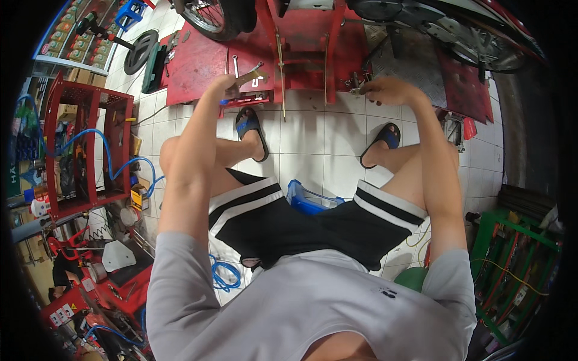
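Note:
My left hand (230, 89) is closed at the near edge of the red lift platform (198, 66). A tan, flat-ended tool (253, 77) sticks out of it to the right, and a bit of blue shows below the fingers; its exact kind is unclear. Two wrenches (235, 63) lie on the platform just beyond that hand. My right hand (390, 91) is held out at the platform's right part, its fingers curled at a small greyish metal part (359, 90). The part's shape is too small to make out, and other small metal pieces are close by.
A motorcycle wheel (211, 18) and a motorcycle (445, 30) stand on the platform. Red uprights (280, 54) rise between my hands. At left is a red tool cart (90, 144) with a blue hose (99, 133); at right, a green rack (512, 271). A blue stool (310, 201) is under me.

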### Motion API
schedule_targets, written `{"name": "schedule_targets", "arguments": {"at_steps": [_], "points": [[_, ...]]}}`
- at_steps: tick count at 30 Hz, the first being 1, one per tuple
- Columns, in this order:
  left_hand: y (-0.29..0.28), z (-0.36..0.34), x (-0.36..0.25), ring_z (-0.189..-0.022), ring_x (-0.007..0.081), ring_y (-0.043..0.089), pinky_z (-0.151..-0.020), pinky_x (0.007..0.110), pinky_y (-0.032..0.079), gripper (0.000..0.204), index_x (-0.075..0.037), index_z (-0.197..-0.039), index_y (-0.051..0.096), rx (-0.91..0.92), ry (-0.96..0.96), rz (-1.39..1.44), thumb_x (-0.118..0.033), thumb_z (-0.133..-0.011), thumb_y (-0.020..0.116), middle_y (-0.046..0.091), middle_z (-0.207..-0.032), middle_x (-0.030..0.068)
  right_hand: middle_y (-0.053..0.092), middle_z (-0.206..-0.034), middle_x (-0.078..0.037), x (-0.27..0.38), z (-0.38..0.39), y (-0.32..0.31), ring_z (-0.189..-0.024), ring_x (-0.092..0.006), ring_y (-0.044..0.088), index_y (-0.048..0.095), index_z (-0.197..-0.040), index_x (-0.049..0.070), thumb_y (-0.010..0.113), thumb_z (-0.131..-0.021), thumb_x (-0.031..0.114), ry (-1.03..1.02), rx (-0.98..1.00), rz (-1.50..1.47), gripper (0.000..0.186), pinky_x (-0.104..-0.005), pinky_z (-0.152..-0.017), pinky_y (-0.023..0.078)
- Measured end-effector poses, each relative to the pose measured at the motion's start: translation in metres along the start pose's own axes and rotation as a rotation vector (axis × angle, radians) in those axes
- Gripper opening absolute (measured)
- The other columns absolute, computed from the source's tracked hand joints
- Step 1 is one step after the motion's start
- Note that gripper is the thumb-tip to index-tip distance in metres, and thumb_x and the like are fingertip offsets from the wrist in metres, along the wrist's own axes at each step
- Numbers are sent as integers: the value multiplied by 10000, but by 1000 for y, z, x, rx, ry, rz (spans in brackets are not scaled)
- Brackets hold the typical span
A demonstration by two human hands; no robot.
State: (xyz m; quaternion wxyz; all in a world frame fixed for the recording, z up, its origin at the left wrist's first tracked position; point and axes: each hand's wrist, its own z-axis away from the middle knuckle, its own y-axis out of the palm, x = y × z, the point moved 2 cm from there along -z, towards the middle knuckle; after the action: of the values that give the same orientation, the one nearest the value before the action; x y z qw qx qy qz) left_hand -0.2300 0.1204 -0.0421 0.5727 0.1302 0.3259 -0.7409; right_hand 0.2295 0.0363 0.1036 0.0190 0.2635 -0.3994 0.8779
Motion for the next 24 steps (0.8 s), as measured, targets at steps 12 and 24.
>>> {"name": "schedule_targets", "arguments": {"at_steps": [12,24], "points": [[59,-105,55,-797,280,625,-664,420,585,279,34,-1140,516,-34,-24,515,-40,-880,447,588,-1025,211,637,-1178,-153,25,-17,2,-1082,-342,603,604,-1254,137,502,-893,299,87,-40,124,409,-429,-927,474],[-87,13,-111,-782,279,618,-604,409,511,440,-52,-1183,544,-285,521,-32,-344,-860,606,580,-923,159,662,-1110,-168,-9,1,8,-996,-319,626,594,-1265,147,531,-919,288,45,-106,139,379,-414,-884,471]]}}
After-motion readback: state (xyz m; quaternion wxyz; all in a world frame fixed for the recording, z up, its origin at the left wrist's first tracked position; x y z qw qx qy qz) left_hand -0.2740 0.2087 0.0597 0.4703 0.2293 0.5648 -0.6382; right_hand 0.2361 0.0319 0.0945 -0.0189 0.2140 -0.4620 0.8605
